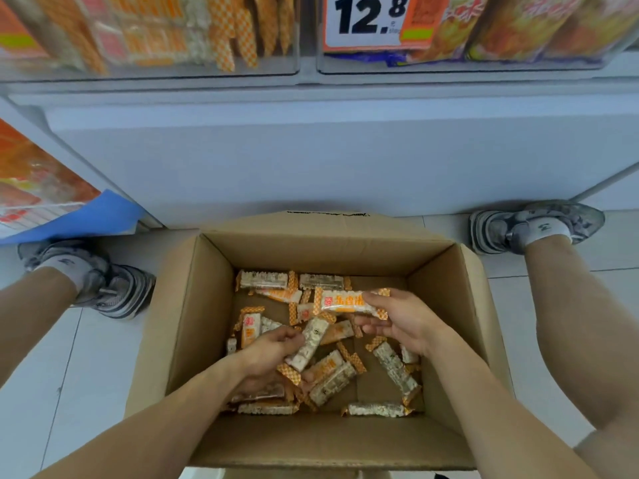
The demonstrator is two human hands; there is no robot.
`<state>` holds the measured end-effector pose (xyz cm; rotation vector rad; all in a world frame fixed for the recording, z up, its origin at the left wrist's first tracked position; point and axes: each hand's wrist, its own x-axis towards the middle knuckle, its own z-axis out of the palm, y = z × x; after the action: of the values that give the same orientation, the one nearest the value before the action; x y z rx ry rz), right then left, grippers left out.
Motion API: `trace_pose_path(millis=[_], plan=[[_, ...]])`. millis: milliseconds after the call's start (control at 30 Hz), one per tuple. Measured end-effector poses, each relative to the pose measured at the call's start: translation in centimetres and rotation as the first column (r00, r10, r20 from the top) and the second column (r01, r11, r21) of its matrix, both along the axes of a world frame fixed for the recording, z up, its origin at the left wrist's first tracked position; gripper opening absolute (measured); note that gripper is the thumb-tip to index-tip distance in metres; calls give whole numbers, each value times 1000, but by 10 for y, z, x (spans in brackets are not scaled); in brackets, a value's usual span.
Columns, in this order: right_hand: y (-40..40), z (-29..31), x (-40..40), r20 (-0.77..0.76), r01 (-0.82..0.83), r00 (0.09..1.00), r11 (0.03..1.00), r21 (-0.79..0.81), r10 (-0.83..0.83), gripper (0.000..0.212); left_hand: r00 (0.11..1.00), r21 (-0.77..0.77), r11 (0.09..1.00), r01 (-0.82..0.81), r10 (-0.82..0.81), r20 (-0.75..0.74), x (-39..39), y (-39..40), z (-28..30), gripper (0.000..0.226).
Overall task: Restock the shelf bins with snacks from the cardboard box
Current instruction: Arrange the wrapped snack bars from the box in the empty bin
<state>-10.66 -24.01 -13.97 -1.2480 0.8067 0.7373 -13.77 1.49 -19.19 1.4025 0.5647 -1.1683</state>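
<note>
Both hands are down in the open brown cardboard box (321,440), where roughly twenty orange-and-white wrapped snack bars (394,366) lie loose. The left hand (268,350) grips one bar (309,344); the right hand (403,319) pinches another, red-lettered (349,302). Beyond, two clear plastic shelf bins (152,36) hold snacks; a white price tag (366,20) reads 12.8.

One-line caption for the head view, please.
Both hands inside the cardboard box: left hand and right hand each grip a snack bar below the shelf bins.
</note>
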Motion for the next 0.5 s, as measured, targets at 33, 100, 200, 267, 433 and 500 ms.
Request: trace_pose_path(millis=[33, 100, 200, 267, 433, 500], plan=[[-3, 6, 1, 26, 15, 1000, 1000, 14, -15, 30, 1000, -43, 999, -7, 6, -11, 2, 1, 6, 28], [-9, 15, 1, 70, 44, 996, 998, 43, -47, 30, 1000, -91, 996, 0, 1, 16, 7, -2, 19, 29], [-16, 25, 0, 122, 106, 986, 992, 60, -113, 33, 993, -75, 997, 21, -12, 119, 14, -7, 29, 17], [-20, 30, 1, 147, 154, 976, 986, 66, -162, 34, 972, -35, 997, 71, -61, 228, 22, -7, 32, 33], [-31, 44, 6, 170, 214, 957, 966, 144, -237, 27, 785, 282, 951, 125, -268, 558, 40, -7, 40, 53], [-32, 48, 7, 180, 196, 959, 971, 140, -219, 25, 722, 333, 937, 105, -302, 623, 45, -9, 48, 52]])
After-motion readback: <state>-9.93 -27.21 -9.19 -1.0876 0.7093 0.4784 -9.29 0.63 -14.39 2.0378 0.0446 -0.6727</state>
